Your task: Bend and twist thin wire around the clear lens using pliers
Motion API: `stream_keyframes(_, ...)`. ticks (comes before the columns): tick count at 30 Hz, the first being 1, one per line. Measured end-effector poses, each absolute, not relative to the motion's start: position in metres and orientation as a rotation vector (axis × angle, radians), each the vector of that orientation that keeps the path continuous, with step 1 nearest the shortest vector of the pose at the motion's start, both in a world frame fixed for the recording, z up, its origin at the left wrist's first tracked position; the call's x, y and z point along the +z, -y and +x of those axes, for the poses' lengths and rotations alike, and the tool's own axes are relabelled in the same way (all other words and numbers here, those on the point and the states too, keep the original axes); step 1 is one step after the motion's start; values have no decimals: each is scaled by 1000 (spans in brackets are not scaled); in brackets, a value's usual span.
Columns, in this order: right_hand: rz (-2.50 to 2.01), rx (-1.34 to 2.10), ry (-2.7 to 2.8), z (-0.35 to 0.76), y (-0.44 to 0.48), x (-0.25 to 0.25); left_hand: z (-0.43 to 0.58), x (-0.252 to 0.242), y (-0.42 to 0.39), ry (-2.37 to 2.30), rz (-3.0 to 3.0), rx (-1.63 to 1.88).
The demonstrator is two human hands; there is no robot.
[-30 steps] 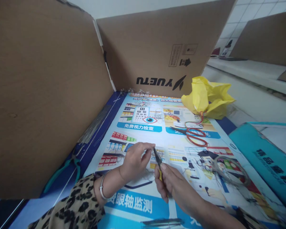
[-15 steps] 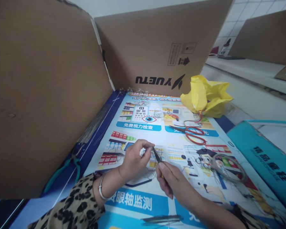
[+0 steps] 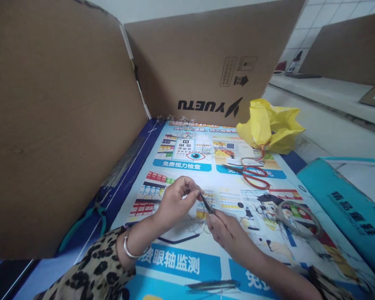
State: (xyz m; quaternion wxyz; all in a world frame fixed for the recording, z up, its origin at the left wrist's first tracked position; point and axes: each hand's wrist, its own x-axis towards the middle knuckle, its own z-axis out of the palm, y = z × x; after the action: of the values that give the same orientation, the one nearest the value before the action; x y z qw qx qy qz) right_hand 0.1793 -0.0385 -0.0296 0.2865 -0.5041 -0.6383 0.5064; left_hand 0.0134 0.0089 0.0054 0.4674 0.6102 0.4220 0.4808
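Note:
My left hand [image 3: 175, 200] is pinched shut on something thin, too small to name, over the printed poster [image 3: 187, 258] on the table. My right hand [image 3: 226, 233] is closed round slim pointed pliers [image 3: 207, 204], whose tips meet my left fingertips. A leopard-print sleeve and a silver bangle [image 3: 128, 248] are on my left wrist. Thin wire lies on the poster under both hands.
Cardboard panels [image 3: 59, 121] wall the left and back. Red-handled scissors [image 3: 253, 173] and a crumpled yellow bag [image 3: 270, 125] lie at the back right. A wire coil [image 3: 300, 218] sits right of my hands, a teal board [image 3: 346, 204] beyond it. Teal-handled pliers [image 3: 87, 221] lie left.
My right hand has slid forward along the pliers, whose yellow grip no longer shows. My left hand has lifted a little, still pinched at the tips.

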Motion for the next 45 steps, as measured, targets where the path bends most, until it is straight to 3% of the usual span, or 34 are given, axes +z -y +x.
stream_keyframes(23,-1327,1094,2073,191,32,-20,0,19,-21,-818,1164,870)
stream_keyframes(34,-1205,1743,1442,191,33,-19,2,10,-20,-886,1276,933)
stream_keyframes(39,-1157,1819,1284,189,31,-20,4,3,-21,-1008,1477,935)
stream_keyframes(45,-1176,1797,1333,189,34,-23,5,0,-19,-1011,1225,1059)
